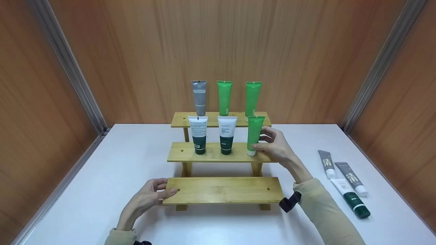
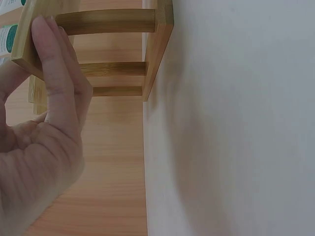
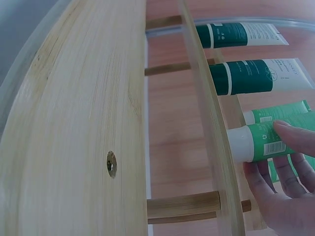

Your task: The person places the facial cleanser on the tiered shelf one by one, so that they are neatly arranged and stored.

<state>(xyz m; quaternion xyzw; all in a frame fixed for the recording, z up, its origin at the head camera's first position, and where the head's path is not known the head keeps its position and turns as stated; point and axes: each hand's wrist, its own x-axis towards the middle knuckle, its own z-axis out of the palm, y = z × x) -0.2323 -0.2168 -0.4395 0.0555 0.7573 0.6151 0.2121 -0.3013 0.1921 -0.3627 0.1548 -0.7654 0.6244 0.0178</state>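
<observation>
A three-tier bamboo display stand [image 1: 221,190] stands on the white table. My left hand [image 1: 146,197] grips the left end of its lowest shelf, thumb on top and fingers beneath, as the left wrist view confirms. At the right end of the middle shelf, my right hand [image 1: 277,144] pinches a green tube [image 1: 254,131] that stands upright on its white cap. Left of it on that shelf are two white-and-dark-green tubes, one [image 1: 226,134] in the middle and another [image 1: 199,134] further left. The top shelf carries a grey tube [image 1: 200,97] and two green tubes [image 1: 224,97].
To the right on the table lie two grey tubes [image 1: 351,177] and a white-and-dark-green tube [image 1: 352,199]. Wood-grain panels [image 1: 218,51] with metal corner strips enclose the table at the back and both sides.
</observation>
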